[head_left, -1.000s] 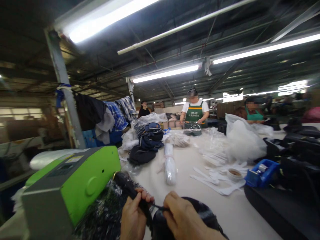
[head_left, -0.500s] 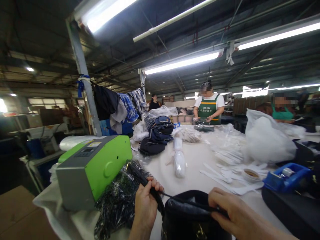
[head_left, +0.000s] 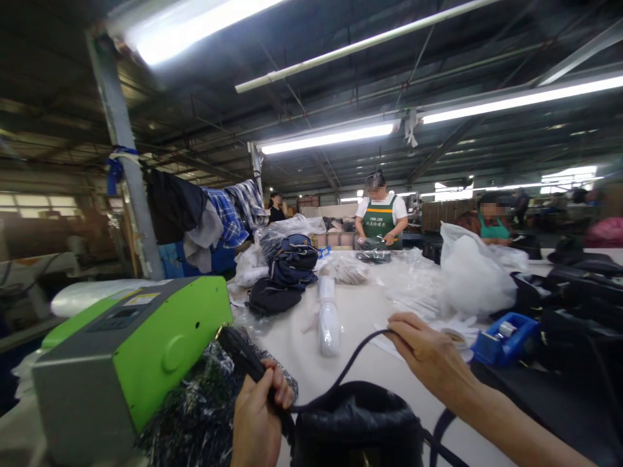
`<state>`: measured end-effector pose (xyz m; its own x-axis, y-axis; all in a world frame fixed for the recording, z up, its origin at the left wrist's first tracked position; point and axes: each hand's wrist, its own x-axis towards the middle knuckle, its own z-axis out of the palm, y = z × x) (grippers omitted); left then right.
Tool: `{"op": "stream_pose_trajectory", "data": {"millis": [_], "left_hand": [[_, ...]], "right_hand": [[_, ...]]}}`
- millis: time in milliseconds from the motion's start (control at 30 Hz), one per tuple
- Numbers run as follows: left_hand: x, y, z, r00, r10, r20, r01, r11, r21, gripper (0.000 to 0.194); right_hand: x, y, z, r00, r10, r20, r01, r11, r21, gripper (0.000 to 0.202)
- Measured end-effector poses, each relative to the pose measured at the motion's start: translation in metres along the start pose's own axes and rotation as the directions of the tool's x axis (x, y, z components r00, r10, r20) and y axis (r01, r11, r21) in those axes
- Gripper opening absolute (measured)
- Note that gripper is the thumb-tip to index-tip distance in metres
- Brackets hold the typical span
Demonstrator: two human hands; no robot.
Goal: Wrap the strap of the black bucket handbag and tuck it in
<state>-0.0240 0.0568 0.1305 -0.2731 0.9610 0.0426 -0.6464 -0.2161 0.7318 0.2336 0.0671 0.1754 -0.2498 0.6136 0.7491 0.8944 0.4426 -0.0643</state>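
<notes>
A black bag (head_left: 357, 431) stands at the bottom middle, its top open on a dark, slightly shiny lining. My left hand (head_left: 260, 408) is closed around a bundled black strap (head_left: 238, 350) left of the bag; a bit of brass-coloured metal shows at the strap's upper end. Raised at the right, my right hand (head_left: 413, 340) pinches a thin black cord (head_left: 348, 370). The cord arcs from those fingers down across the bag's mouth to my left hand. More black strap hangs under my right forearm.
A green and grey machine (head_left: 170, 357) stands at left above crumpled dark plastic film (head_left: 189, 408). On the table lie dark backpacks (head_left: 287, 269), a wrapped white roll (head_left: 329, 318), a blue tape dispenser (head_left: 506, 338) and black bags at right. A co-worker (head_left: 379, 217) in an apron handles a plastic-wrapped item.
My right hand has lifted away from the bag's mouth, pulling the cord up into a loop. My left hand still grips the strap. The view has swung to the right.
</notes>
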Motion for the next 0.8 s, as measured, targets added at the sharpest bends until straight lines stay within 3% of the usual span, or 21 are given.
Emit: {"op": "stream_pose_trajectory", "data": {"millis": [133, 500, 633, 800], "left_hand": [[-0.001, 0.003, 0.001, 1.0, -0.006, -0.02, 0.007, 0.999, 0.031, 0.043], [0.001, 0.001, 0.004, 0.99, -0.091, 0.104, 0.065, 0.969, 0.237, 0.045], [-0.002, -0.001, 0.002, 0.986, -0.041, 0.162, -0.025, 0.922, 0.386, 0.055], [-0.004, -0.002, 0.004, 0.977, 0.054, 0.209, -0.166, 0.808, 0.566, 0.045]], "right_hand": [[0.017, -0.021, 0.009, 0.98, -0.127, -0.151, 0.145, 0.983, 0.11, 0.023], [0.047, -0.047, 0.027, 0.97, -0.178, -0.168, 0.19, 0.98, 0.062, 0.023], [0.05, -0.054, 0.03, 0.985, -0.132, -0.107, 0.139, 0.989, 0.054, 0.023], [0.051, -0.058, 0.036, 0.993, -0.076, -0.09, 0.085, 0.991, 0.102, 0.026]]}}
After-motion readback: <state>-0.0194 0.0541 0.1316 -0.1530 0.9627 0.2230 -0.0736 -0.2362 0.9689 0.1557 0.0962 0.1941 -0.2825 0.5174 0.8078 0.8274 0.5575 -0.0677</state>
